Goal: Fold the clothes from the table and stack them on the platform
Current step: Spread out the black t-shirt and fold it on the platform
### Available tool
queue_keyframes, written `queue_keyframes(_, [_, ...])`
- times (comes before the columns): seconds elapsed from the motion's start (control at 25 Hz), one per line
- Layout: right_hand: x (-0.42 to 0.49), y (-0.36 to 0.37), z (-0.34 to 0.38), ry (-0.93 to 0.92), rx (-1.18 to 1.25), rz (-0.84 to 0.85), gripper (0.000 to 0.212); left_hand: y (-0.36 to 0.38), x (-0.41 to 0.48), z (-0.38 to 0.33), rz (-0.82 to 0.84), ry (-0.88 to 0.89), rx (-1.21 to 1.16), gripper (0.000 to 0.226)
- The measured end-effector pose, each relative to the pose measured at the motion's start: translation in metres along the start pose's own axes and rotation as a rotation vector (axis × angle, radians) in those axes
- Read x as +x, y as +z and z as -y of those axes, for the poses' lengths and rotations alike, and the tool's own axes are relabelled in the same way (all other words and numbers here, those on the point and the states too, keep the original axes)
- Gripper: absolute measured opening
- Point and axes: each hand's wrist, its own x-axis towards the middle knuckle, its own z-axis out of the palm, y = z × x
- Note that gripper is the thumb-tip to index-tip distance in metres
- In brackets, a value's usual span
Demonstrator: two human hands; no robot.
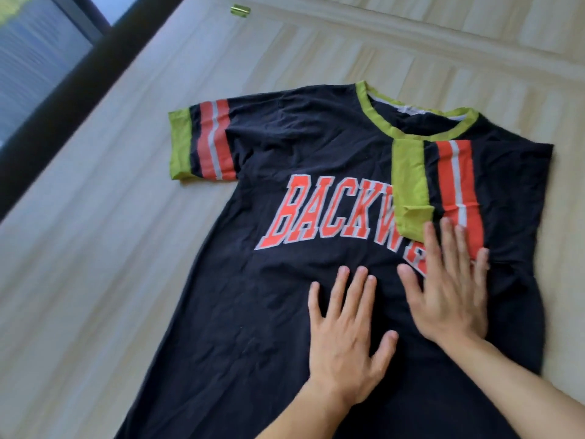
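Left hand and right hand lie flat on creased navy T-shirt.

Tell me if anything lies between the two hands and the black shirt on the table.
Nothing visible does. The left hand and the right hand both lie flat on the shirt; the right hand's fingers reach its folded-in sleeve. The platform is not in view.

Dark-framed window borders the pale wood-grain surface, upper left.
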Motion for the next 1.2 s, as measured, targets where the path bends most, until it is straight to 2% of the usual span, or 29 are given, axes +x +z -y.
queue_keyframes(0.08, [-0.001,0.000,0.001,0.000,0.017,-0.012,0.078,-0.025,0.030,0.028,-0.174,-0.059,-0.122,0.057])
queue_keyframes(0.12, [-0.001,-0.002,0.001,0.001,0.022,-0.008,0.078,-0.041,0.053,0.048,-0.294,-0.170,-0.129,0.050])
queue_keyframes(0.24, [0.001,-0.005,-0.001,0.010,0.025,0.006,0.078,-0.100,0.144,0.125,-0.510,-0.804,-0.210,0.051])
queue_keyframes(0.32, [0.000,-0.006,-0.001,0.016,0.016,0.005,0.078,-0.129,0.190,0.175,-0.479,-1.112,-0.256,0.067])
queue_keyframes(0.44, [0.001,-0.009,-0.003,0.016,0.029,0.003,0.078,-0.148,0.216,0.227,-0.344,-1.306,-0.240,0.102])
queue_keyframes(0.48, [0.001,-0.010,-0.002,0.012,0.029,0.004,0.078,-0.150,0.219,0.236,-0.329,-1.335,-0.324,0.107])
queue_keyframes(0.52, [0.002,-0.010,-0.003,0.013,0.023,0.000,0.077,-0.148,0.224,0.242,-0.319,-1.310,-0.465,0.098])
queue_keyframes(0.6, [0.001,-0.010,-0.003,0.016,0.009,-0.013,0.077,-0.150,0.233,0.249,-0.334,-1.223,-0.690,0.041])
queue_keyframes(0.68, [0.000,-0.009,-0.002,0.012,0.013,-0.014,0.077,-0.157,0.246,0.253,-0.401,-1.209,-0.735,0.014])
queue_keyframes(0.76, [0.001,-0.010,-0.002,0.011,0.006,-0.010,0.077,-0.171,0.259,0.237,-0.515,-1.115,-0.689,0.016])
queue_keyframes(0.84, [0.000,-0.010,-0.002,0.008,-0.005,-0.010,0.077,-0.187,0.254,0.182,-0.535,-0.743,-0.446,0.020])
queue_keyframes(0.92, [0.000,-0.010,-0.002,0.004,-0.011,-0.004,0.077,-0.196,0.236,0.119,-0.471,-0.292,-0.253,0.026])
queue_keyframes(0.96, [0.000,-0.011,-0.002,0.003,-0.012,-0.002,0.077,-0.197,0.225,0.090,-0.399,-0.096,-0.230,0.032])
queue_keyframes(1.04, [0.000,-0.012,-0.004,0.005,-0.009,0.005,0.076,-0.176,0.207,0.057,-0.166,0.206,-0.244,0.045])
queue_keyframes(1.12, [-0.001,-0.010,-0.003,0.009,-0.007,0.006,0.076,-0.139,0.194,0.052,-0.049,0.294,-0.200,0.054])
queue_keyframes(1.2, [-0.001,-0.010,-0.003,0.012,-0.010,0.008,0.076,-0.098,0.184,0.061,-0.011,0.204,-0.105,0.058])
